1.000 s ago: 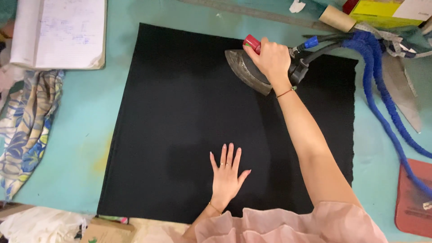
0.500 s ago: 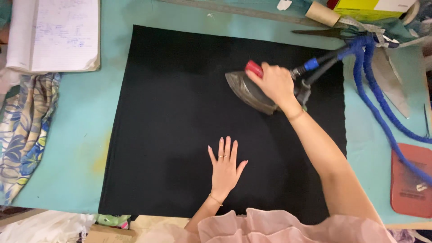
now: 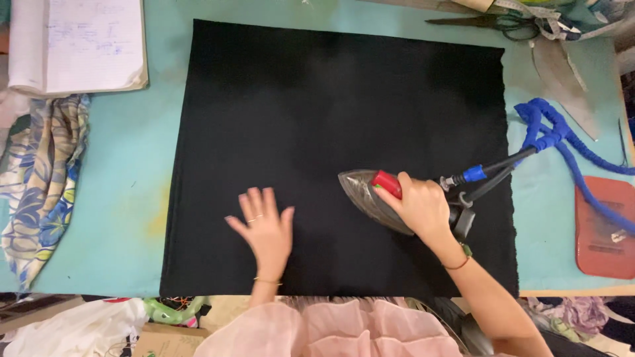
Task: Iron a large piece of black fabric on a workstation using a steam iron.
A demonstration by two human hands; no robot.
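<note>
Lying on the tabletop (image 3: 126, 198): one black fabric panel (image 3: 331, 119), one iron (image 3: 377, 198), one blue cord (image 3: 562, 142), one open notebook (image 3: 79, 43), one pair of scissors (image 3: 489, 21), one red iron rest (image 3: 605, 228), one patterned cloth (image 3: 40, 178).

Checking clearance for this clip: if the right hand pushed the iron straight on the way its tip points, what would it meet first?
Likely only black fabric first: the right hand aims the iron up-left, passing above the left hand.
</note>
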